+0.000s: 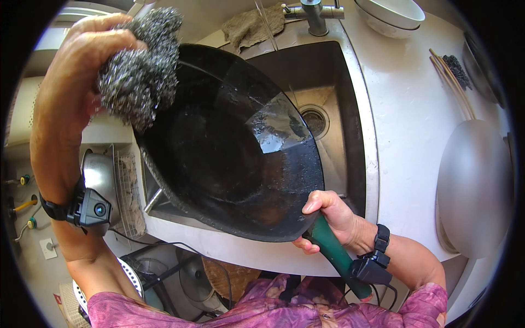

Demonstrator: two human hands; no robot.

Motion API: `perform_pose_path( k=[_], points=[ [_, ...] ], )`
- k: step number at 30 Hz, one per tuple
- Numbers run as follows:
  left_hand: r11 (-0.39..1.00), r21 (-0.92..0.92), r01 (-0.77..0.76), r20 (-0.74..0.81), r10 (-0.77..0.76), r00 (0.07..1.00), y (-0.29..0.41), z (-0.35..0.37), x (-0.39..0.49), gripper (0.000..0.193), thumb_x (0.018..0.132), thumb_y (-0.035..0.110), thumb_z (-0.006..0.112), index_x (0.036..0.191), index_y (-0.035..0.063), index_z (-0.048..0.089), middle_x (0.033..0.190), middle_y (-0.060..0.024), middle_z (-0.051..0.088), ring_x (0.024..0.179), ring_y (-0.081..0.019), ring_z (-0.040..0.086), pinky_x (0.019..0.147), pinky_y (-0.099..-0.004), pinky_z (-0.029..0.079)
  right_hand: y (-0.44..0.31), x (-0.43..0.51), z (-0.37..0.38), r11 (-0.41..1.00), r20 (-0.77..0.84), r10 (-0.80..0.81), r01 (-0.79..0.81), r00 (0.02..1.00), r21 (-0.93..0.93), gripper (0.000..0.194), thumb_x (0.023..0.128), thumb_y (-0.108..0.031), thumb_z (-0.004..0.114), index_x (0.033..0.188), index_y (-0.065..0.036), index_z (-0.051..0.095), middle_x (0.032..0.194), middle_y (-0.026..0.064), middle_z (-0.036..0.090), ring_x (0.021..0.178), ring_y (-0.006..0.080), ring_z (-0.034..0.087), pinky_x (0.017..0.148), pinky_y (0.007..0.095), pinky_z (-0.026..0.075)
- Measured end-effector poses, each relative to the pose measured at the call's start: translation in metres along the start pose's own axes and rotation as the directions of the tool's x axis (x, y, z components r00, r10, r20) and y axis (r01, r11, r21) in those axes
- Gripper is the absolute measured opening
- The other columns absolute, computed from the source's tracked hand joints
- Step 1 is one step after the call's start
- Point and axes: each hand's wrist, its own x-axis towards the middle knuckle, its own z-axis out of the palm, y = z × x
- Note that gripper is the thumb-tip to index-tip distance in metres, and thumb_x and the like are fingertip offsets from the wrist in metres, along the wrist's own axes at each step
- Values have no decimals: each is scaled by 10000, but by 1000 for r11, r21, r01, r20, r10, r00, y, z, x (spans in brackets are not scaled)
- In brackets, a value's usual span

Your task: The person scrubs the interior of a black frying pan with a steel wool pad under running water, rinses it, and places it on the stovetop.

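My left hand point(88, 45) is raised at the upper left, gripping a large steel wool scrubber point(141, 74) by the wok's far-left rim. Whether the scrubber touches the metal is hard to tell. A dark wok point(201, 139) is held tilted over the sink point(352, 123), its wet inner surface showing a bright reflection. With my right hand point(338, 217) I grip the wok where its green handle point(332, 246) meets the rim, thumb on the edge. Behind the wok, a thin clear stream of water point(267, 26) falls into the basin. The drain point(315, 121) shows beside the rim.
A faucet point(316, 18) and a crumpled cloth point(254, 26) are behind the sink. Stacked white bowls point(389, 18), chopsticks point(453, 84) and a domed metal lid point(473, 188) occupy the right counter. A metal pot point(98, 176) and wire rack point(127, 192) stand left.
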Motion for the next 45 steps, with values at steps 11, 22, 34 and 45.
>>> perform_pose_path(
  k=[11,22,34,45],
  points=[
    [847,-526,80,-125,-169,978,-62,9,-49,310,791,-22,648,1088,-64,574,830,-115,688,609,-140,670,522,-239,551,2,-6,18,927,-340,-245,116,908,-357,462,806,-237,509,1051,148,577,819,255,638,633,286,651,530,341,549],
    [808,-586,65,-105,-155,982,-124,58,-40,102,821,58,636,906,3,623,668,-8,624,413,-35,495,317,-189,300,7,-4,27,785,-515,-524,150,678,-601,436,778,-282,550,964,105,628,818,224,666,638,267,660,542,338,555],
    [827,-556,83,-105,-170,980,-162,104,-24,163,804,97,639,910,-23,613,606,-12,579,389,-60,454,333,-207,300,6,-3,33,620,-451,-694,148,561,-770,310,790,-221,567,903,63,623,805,212,666,628,247,666,535,327,553],
    [998,-5,-69,-374,62,925,-174,148,-24,320,765,128,612,1014,-71,588,703,-200,637,683,-343,670,625,-403,520,9,1,36,566,-425,-765,193,484,-801,189,786,-142,567,750,29,639,695,132,637,562,198,628,496,306,517]
  ],
)
